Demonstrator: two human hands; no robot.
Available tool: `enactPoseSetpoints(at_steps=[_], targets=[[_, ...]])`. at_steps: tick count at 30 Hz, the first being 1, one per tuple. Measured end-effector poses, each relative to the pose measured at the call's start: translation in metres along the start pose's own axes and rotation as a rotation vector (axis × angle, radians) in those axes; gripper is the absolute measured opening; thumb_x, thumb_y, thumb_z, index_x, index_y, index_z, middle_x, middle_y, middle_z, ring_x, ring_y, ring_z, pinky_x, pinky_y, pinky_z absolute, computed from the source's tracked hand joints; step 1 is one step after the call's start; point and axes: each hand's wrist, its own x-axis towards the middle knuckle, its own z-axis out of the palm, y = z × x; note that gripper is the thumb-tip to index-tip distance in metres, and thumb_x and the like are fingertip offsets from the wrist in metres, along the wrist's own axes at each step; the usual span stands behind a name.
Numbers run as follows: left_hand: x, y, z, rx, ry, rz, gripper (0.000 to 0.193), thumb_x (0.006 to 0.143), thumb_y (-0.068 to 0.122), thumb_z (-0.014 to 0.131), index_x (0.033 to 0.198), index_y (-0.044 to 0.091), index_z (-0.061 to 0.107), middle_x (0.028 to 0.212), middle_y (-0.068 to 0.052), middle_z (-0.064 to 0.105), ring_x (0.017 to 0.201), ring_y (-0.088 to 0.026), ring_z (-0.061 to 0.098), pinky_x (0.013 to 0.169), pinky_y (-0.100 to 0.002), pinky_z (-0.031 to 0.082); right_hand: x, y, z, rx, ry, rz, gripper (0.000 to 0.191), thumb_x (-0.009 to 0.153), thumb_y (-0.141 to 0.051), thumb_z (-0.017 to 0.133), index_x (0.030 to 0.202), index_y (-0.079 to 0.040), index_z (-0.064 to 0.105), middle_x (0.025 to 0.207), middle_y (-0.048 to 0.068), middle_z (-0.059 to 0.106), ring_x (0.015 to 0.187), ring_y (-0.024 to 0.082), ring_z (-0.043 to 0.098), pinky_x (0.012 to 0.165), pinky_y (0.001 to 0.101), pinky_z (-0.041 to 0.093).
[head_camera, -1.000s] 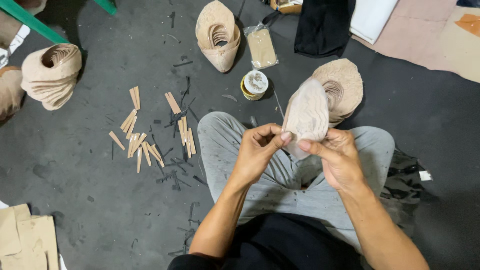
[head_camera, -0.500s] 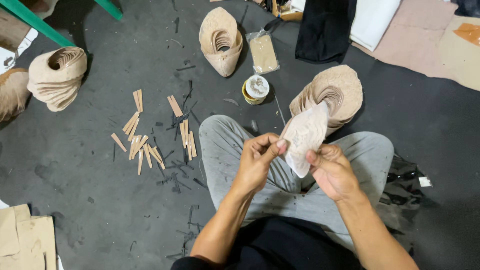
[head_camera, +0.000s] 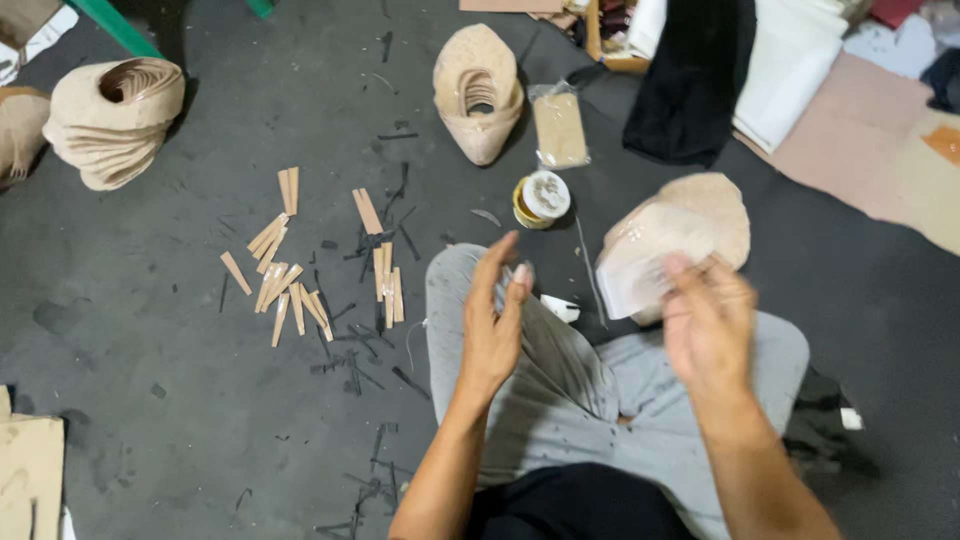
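Observation:
I sit cross-legged on a dark floor in grey trousers (head_camera: 560, 400). My right hand (head_camera: 706, 318) grips a pale beige curved leather piece (head_camera: 640, 258), holding it out over a stack of similar pieces (head_camera: 715, 212) on the right. My left hand (head_camera: 492, 320) is raised over my left knee, fingers apart, holding nothing. A small white scrap (head_camera: 560, 307) lies on my knee between the hands. The right hand and its piece are motion-blurred.
Several tan strips (head_camera: 290, 275) lie scattered at left. A round tin of glue (head_camera: 541, 198) and a clear bag (head_camera: 560, 128) sit ahead. Stacks of beige pieces stand at top centre (head_camera: 478, 90) and top left (head_camera: 110, 120). Black and white cloth (head_camera: 700, 80) lies at top right.
My left hand has let go of the beige piece and opened. My right hand has carried the piece right, toward the stack. The view shifted slightly.

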Motion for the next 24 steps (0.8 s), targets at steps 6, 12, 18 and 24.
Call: enactPoseSetpoints(at_steps=[6, 12, 18, 24], targets=[[0.031, -0.049, -0.036, 0.581, 0.367, 0.046, 0.045, 0.097, 0.017, 0.063, 0.138, 0.0, 0.058, 0.145, -0.025, 0.052, 0.135, -0.041, 0.046, 0.114, -0.05, 0.035, 0.107, 0.013, 0.081, -0.787, 0.023, -0.559, 0.017, 0.108, -0.002, 0.077, 0.1, 0.01, 0.067, 0.093, 0.006, 0.064, 0.08, 0.008, 0.052, 0.071, 0.0248, 0.043], [0.057, -0.091, -0.035, 0.689, 0.361, 0.027, 0.032, 0.092, 0.016, 0.065, 0.121, 0.005, 0.067, 0.133, -0.013, 0.062, 0.132, -0.034, 0.052, 0.115, -0.057, 0.032, 0.272, 0.093, 0.183, -1.056, -0.351, -1.172, 0.012, 0.099, 0.008, 0.075, 0.11, 0.006, 0.07, 0.109, 0.021, 0.072, 0.099, 0.038, 0.071, 0.086, 0.0408, 0.055], [0.078, -0.105, -0.042, 0.672, 0.35, 0.01, 0.028, 0.089, 0.014, 0.066, 0.115, 0.006, 0.07, 0.128, -0.012, 0.066, 0.129, -0.035, 0.054, 0.113, -0.056, 0.034, 0.373, 0.22, 0.216, -1.246, -0.518, -0.943, 0.008, 0.096, -0.005, 0.064, 0.096, -0.003, 0.072, 0.091, 0.02, 0.069, 0.092, 0.041, 0.067, 0.082, 0.0488, 0.052], [0.089, -0.115, -0.036, 0.662, 0.332, -0.009, 0.024, 0.088, 0.014, 0.066, 0.11, 0.007, 0.071, 0.124, -0.011, 0.067, 0.127, -0.034, 0.056, 0.112, -0.054, 0.036, 0.356, 0.296, 0.178, -1.723, -0.921, -0.258, 0.045, 0.093, -0.051, 0.077, 0.103, -0.007, 0.071, 0.086, 0.021, 0.073, 0.086, 0.04, 0.07, 0.087, 0.0562, 0.046]])
